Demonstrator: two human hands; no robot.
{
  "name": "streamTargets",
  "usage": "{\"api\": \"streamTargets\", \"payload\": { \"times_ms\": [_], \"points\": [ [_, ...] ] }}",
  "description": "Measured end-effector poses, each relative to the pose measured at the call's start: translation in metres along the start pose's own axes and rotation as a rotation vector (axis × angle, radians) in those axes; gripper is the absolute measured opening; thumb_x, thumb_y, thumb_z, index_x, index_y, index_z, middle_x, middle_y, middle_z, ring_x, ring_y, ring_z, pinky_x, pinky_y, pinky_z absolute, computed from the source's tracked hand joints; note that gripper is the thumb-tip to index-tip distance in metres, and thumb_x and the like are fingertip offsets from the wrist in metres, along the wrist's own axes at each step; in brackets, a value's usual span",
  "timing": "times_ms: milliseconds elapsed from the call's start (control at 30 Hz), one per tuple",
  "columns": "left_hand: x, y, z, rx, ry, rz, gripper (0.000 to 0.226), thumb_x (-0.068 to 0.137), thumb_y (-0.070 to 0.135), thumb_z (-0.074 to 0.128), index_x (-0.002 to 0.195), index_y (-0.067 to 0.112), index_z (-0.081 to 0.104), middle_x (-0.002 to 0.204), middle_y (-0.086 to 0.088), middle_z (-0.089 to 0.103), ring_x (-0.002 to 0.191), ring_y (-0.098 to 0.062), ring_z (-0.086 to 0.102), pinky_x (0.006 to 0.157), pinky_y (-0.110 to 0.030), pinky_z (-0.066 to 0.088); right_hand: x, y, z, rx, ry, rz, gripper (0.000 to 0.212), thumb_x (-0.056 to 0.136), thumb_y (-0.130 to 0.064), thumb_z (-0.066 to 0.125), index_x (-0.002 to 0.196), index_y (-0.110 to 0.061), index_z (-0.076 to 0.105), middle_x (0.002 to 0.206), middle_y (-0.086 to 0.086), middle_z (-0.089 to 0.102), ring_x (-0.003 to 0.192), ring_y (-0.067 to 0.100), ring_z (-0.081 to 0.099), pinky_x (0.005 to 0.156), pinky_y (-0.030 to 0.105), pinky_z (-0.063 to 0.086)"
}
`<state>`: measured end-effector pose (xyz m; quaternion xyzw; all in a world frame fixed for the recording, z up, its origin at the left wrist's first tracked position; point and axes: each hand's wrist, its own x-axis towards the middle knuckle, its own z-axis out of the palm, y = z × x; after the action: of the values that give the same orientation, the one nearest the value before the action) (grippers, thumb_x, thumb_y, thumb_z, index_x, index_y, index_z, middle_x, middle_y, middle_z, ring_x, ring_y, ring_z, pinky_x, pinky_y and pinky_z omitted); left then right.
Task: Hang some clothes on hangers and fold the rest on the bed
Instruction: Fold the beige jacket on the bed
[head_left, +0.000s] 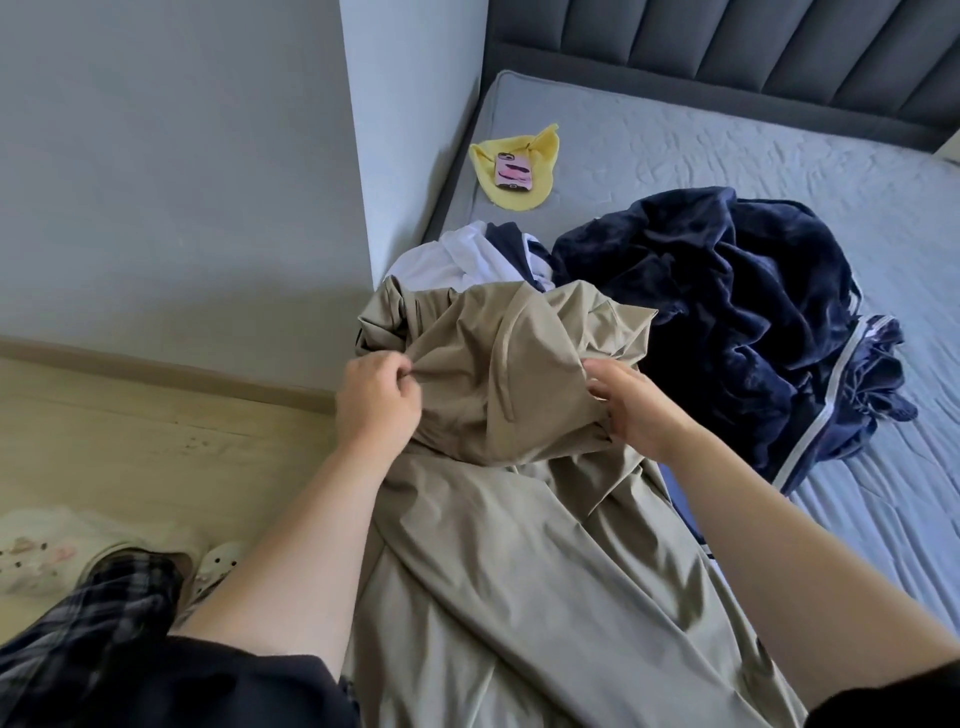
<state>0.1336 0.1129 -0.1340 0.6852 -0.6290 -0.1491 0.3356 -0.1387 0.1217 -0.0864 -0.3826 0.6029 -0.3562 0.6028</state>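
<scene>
Both sides of the beige garment are held: a bunch of cloth is pinched by the left hand and a fold is gripped by the right hand, probably so that it can be spread for folding or hanging. It is draped over the edge of the bed, thin, smooth and creased, its upper part bunched against a white garment and a dark blue fleece.

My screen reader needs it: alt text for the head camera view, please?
The left hand and right hand hold a beige garment at the edge of the bed. Beyond it lie a dark blue fleece, white clothing and a phone on a yellow cloth.
</scene>
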Motion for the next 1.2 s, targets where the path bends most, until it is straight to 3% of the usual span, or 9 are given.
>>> {"api": "streamTargets", "payload": {
  "times_ms": [100, 267, 400, 533, 700, 767, 933, 1100, 1200],
  "points": [
    [-0.007, 0.014, 0.009, -0.180, -0.244, 0.055, 0.059, 0.090, 0.034, 0.060, 0.143, 0.018, 0.039, 0.145, 0.001, 0.042, 0.135, -0.019, 0.036, 0.109, -0.032, 0.029, -0.005, -0.004, 0.008, -0.248, -0.049, -0.099, 0.038, 0.092, -0.041, 0.057, 0.118, -0.013, 0.061, 0.118, 0.009, 0.066, 0.109, 0.022, 0.061, 0.097, 0.036, 0.048],
    [-0.010, 0.008, 0.017, 0.091, -0.472, -0.059, 0.051, 0.087, 0.037, 0.064, 0.134, 0.021, 0.051, 0.132, -0.002, 0.055, 0.122, -0.024, 0.050, 0.093, -0.034, 0.042, 0.001, -0.009, 0.021, -0.649, 0.114, -0.145, 0.011, 0.085, -0.015, 0.064, 0.091, -0.007, 0.069, 0.074, -0.002, 0.064, 0.064, 0.010, 0.055, 0.052, 0.016, 0.041],
    [-0.007, 0.007, 0.009, 0.058, -0.204, -0.117, 0.010, 0.089, 0.020, 0.057, 0.087, 0.020, 0.067, 0.090, -0.005, 0.067, 0.085, -0.029, 0.059, 0.065, -0.029, 0.039, 0.004, -0.010, 0.020, -0.841, 0.156, 0.084, 0.023, 0.078, 0.001, 0.054, 0.059, -0.009, 0.046, 0.058, 0.005, 0.045, 0.056, 0.019, 0.042, 0.047, 0.024, 0.031],
    [0.006, 0.003, -0.003, -0.216, 0.081, -0.399, 0.015, 0.090, 0.010, 0.049, 0.083, 0.010, 0.062, 0.081, -0.005, 0.059, 0.080, -0.030, 0.053, 0.065, -0.029, 0.034, 0.008, -0.007, 0.013, -1.020, 0.192, 0.160, 0.017, 0.087, 0.002, 0.042, 0.078, -0.006, 0.054, 0.072, 0.008, 0.050, 0.062, 0.021, 0.047, 0.051, 0.026, 0.037],
    [0.013, 0.008, -0.007, -0.404, -0.039, -0.343, 0.015, 0.093, 0.021, 0.048, 0.103, 0.020, 0.059, 0.096, 0.002, 0.059, 0.092, -0.023, 0.055, 0.074, -0.027, 0.035, 0.015, 0.000, 0.021, -0.256, 0.334, -0.042, 0.031, 0.085, 0.003, 0.042, 0.100, -0.005, 0.068, 0.069, 0.002, 0.057, 0.057, 0.013, 0.048, 0.049, 0.022, 0.038],
    [0.013, 0.015, -0.003, -0.412, -0.127, -0.241, 0.034, 0.088, 0.034, 0.057, 0.122, 0.026, 0.054, 0.098, 0.010, 0.055, 0.093, -0.015, 0.053, 0.078, -0.026, 0.036, 0.014, -0.002, 0.028, -0.307, 0.332, -0.177, 0.016, 0.089, -0.018, 0.057, 0.093, -0.009, 0.070, 0.070, -0.005, 0.060, 0.057, 0.005, 0.053, 0.052, 0.017, 0.041],
    [0.011, 0.016, 0.008, -0.133, -0.113, -0.057, 0.033, 0.089, 0.024, 0.060, 0.063, 0.009, 0.046, 0.057, 0.001, 0.044, 0.063, -0.025, 0.047, 0.048, -0.024, 0.027, 0.013, -0.008, 0.049, -0.655, 0.266, -0.285, 0.024, 0.089, -0.018, 0.061, 0.077, 0.002, 0.060, 0.064, 0.006, 0.051, 0.055, 0.013, 0.045, 0.048, 0.021, 0.037],
    [0.009, 0.034, -0.025, -0.868, -0.157, -0.262, 0.024, 0.081, 0.013, 0.062, 0.059, 0.021, 0.061, 0.063, -0.003, 0.054, 0.060, -0.014, 0.049, 0.060, -0.025, 0.037, -0.007, -0.035, 0.049, 0.174, 0.062, -0.232, 0.019, 0.087, 0.005, 0.041, 0.082, 0.000, 0.058, 0.086, 0.017, 0.058, 0.083, 0.028, 0.055, 0.085, 0.039, 0.044],
    [-0.004, 0.036, -0.058, -1.260, -0.404, -0.259, 0.025, 0.066, 0.003, 0.050, 0.057, 0.019, 0.067, 0.067, -0.007, 0.062, 0.066, -0.021, 0.056, 0.062, -0.028, 0.041, -0.030, -0.034, 0.034, 0.231, -0.120, -0.208, 0.037, 0.078, 0.008, 0.033, 0.082, -0.001, 0.068, 0.087, 0.017, 0.064, 0.085, 0.029, 0.061, 0.088, 0.038, 0.047]
  ]
}}
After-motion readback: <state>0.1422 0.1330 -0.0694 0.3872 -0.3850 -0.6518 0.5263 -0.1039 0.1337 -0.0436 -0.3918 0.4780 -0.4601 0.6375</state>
